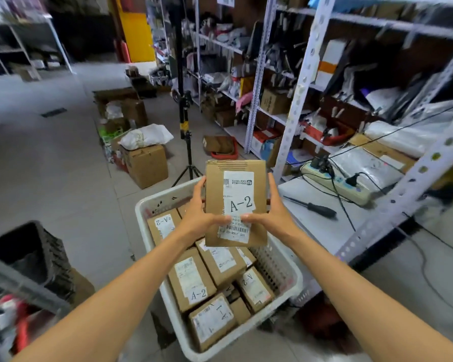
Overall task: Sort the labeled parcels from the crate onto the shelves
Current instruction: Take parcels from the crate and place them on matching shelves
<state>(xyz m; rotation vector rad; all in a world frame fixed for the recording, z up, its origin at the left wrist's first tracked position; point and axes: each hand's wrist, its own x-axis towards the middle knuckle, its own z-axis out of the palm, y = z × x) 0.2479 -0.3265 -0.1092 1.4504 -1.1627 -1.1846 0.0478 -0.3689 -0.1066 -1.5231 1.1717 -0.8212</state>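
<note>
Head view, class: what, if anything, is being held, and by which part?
The A-2 parcel: left hand grips its left edge, right hand its right edge.

Big "A-2" is readable on the white sticker of the flat brown cardboard parcel [236,202] up front. Down in the white plastic crate [141,210], I make out "A-2" on one tall brown carton [191,280] and "A-1" on a small brown box [212,320]. The finer print's too blurry.

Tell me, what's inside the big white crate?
Brown cardboard parcels with white labels fill the white crate; some read A-2, one A-1. The held parcel hides part of it, and anything under the top layer is covered.
</note>
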